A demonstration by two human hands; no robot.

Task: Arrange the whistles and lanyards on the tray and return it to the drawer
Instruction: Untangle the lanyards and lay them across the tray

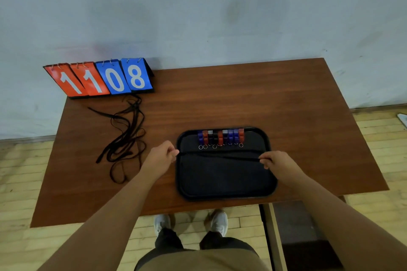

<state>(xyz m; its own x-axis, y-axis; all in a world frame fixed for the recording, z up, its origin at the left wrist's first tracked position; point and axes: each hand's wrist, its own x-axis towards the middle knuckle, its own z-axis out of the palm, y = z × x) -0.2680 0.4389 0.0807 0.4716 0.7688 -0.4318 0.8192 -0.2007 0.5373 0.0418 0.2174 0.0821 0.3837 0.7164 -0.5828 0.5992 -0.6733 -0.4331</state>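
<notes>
- Left hand (161, 156) and right hand (273, 160) each pinch an end of a black lanyard (220, 155), stretched across the tray (226, 193) below the whistles (221, 137).
- It's probably limp and light, so holding the ends beats grabbing the middle.

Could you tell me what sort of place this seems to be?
Probably a sports hall or gym storeroom: a flip scoreboard stands on the wooden table, coloured whistles line a black tray, and the floor is pale wood strip.

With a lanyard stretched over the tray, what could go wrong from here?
1. The lanyard held taut between left hand and right hand may sweep into the whistles lined along the tray and topple them.
2. The tangled lanyards may drag together when one is pulled.
</notes>
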